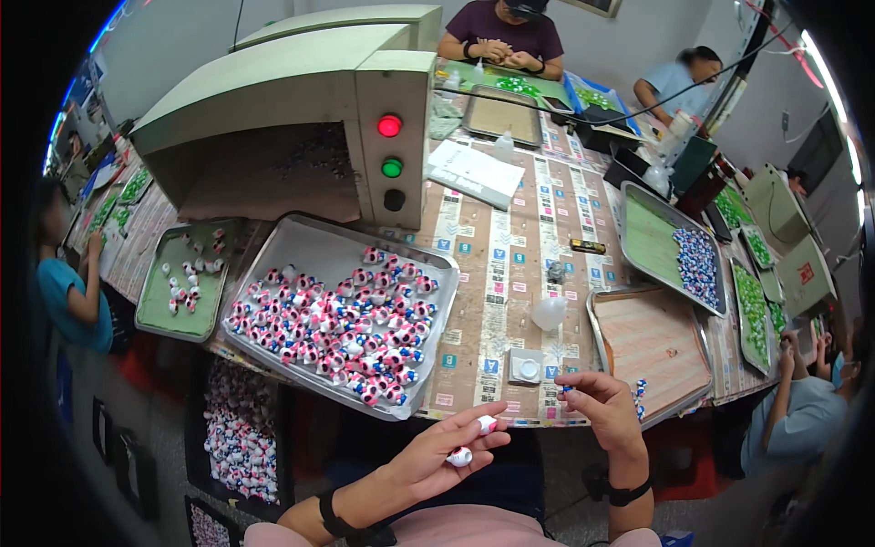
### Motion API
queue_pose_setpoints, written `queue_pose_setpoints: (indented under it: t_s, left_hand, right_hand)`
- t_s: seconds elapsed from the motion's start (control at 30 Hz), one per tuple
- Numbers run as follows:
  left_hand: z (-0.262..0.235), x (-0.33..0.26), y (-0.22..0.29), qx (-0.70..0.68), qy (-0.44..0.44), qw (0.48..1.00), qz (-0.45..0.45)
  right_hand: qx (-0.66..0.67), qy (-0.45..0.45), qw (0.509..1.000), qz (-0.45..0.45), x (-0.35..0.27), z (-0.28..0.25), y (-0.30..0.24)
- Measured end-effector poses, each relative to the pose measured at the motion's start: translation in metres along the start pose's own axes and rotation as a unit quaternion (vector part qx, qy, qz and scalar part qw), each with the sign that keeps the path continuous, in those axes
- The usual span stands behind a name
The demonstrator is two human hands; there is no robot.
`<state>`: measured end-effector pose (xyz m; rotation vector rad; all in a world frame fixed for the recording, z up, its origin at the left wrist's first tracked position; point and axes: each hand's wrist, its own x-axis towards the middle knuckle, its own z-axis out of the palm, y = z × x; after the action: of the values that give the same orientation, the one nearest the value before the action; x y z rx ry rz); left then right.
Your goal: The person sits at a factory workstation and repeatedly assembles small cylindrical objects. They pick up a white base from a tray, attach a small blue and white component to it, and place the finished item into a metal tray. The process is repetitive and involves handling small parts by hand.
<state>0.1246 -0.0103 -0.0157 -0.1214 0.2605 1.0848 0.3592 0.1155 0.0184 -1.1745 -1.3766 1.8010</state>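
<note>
My left hand (428,460), palm up with fingers curled, holds two small white toy heads: one white-and-pink head (488,425) near the fingertips and a white head (459,457) lower on the palm. Just above the front table edge, my right hand (602,412) pinches a small blue toy piece (565,390) between thumb and fingers. Between the hands, on the table, sits a small square block with a round white dish (526,367). A tray (264,239) full of pink, white and blue toy figures lies left of my hands.
A white squeeze bottle (549,314) stands beyond the dish. At right are a wooden-looking tray (652,337) and a green-lined tray (649,239) with blue pieces. A machine (387,82) with red and green lights stands far left. Other people work around the table.
</note>
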Motion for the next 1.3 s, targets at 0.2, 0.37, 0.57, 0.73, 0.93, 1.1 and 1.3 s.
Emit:
queue_pose_setpoints:
  t_s: [0.2,0.37,0.57,0.73,0.93,1.1,1.3]
  left_hand:
    - [-0.003,-0.003,-0.003,0.02,0.02,0.999,0.026]
    - [-0.007,-0.007,-0.008,0.088,0.074,0.992,0.047]
    - [-0.011,-0.011,-0.006,0.131,0.087,0.987,0.044]
    - [-0.012,-0.011,-0.008,0.169,0.12,0.976,0.068]
    - [0.007,-0.015,-0.003,0.182,0.13,0.972,0.066]
    - [-0.022,-0.005,-0.005,0.183,0.075,0.978,0.071]
    - [-0.003,-0.003,-0.009,0.174,0.116,0.973,0.102]
  right_hand:
    - [-0.094,0.032,0.991,-0.093,0.017,0.018,0.012]
    - [-0.271,0.054,0.947,-0.165,0.026,0.024,0.007]
    - [-0.39,0.052,0.888,-0.238,0.036,0.038,0.002]
    - [-0.473,0.043,0.842,-0.254,0.044,0.039,0.005]
    - [-0.448,0.058,0.851,-0.267,0.041,0.04,0.004]
    - [-0.355,0.04,0.899,-0.253,0.014,0.057,-0.012]
    - [-0.228,-0.041,0.956,-0.177,-0.014,0.069,-0.002]
